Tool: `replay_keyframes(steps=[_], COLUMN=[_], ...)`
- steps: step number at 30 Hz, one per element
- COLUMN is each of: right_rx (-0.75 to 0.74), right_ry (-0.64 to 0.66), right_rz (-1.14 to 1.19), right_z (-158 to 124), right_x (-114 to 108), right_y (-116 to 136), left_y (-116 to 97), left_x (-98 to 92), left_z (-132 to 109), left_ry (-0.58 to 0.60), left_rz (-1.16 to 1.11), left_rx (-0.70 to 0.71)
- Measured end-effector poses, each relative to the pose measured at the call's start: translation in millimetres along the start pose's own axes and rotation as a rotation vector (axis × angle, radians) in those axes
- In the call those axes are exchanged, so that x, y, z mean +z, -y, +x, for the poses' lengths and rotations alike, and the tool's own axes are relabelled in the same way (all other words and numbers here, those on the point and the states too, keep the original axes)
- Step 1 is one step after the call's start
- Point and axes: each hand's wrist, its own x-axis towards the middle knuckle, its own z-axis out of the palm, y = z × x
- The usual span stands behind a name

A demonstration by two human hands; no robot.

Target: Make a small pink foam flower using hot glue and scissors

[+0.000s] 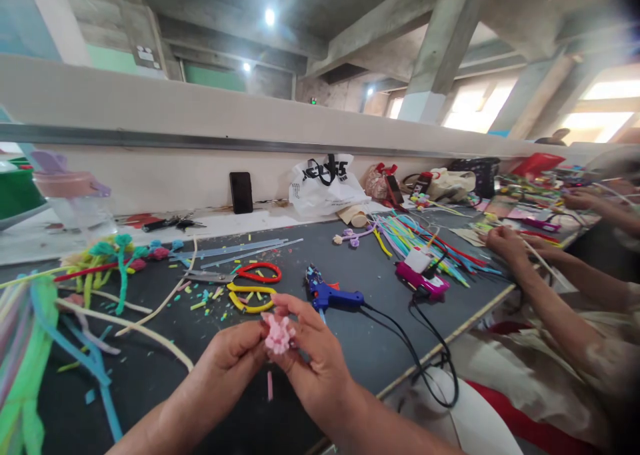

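A small pink fuzzy flower (pixel 279 333) is held between both hands near the front of the dark table. My left hand (pixel 233 355) pinches its left side with thumb and finger. My right hand (pixel 315 351) curls round its right side, fingertips on the petals. Below them lies a short pink piece (pixel 270 385). Just beyond my hands are scissors with red handles (pixel 260 272) and a pair with yellow handles (pixel 250 298), among small cut scraps. A blue glue gun (pixel 335 296) rests to the right, its black cable running off the table edge.
Coloured fuzzy stems (pixel 30 348) are heaped at the left, below a lidded plastic jug (pixel 75 198). A phone (pixel 241 192) and a white bag (pixel 327 185) stand at the back. A magenta device (pixel 423 280) lies right. Other people's hands (pixel 507 245) work farther right.
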Motion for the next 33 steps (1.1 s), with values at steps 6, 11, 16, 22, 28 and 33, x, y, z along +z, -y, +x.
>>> replay_keyframes(steps=[6,11,16,22,28,33], right_rx=[-0.152,-0.157,-0.049,0.11,0.152,0.277], right_ry=[-0.056,0.059,0.15,0.238,0.281,0.285], right_rz=[-0.063,-0.101,-0.07,-0.039,0.032,0.196], right_z=[5.6,10.2,15.2,15.8,14.0,11.3], right_x=[-15.2,-26.0,-21.5,-11.6,-9.6,-9.1], right_y=[2.2,-2.0,-0.4,-0.8,-0.4,1.0], left_y=[6.4,8.2,2.8,-3.9,-4.1,-6.3], left_x=[-5.0,-9.6,-14.1,-17.7,-17.5,-17.8], left_z=[2.0,0.9,-3.2,-2.8,-0.4,1.3], left_ry=[-0.109,-0.29,-0.308,-0.294,-0.296,-0.217], left_rz=[0.037,0.072,0.057,0.105,0.09,-0.037], left_rx=[0.04,0.163,0.328,0.381,0.313,0.196])
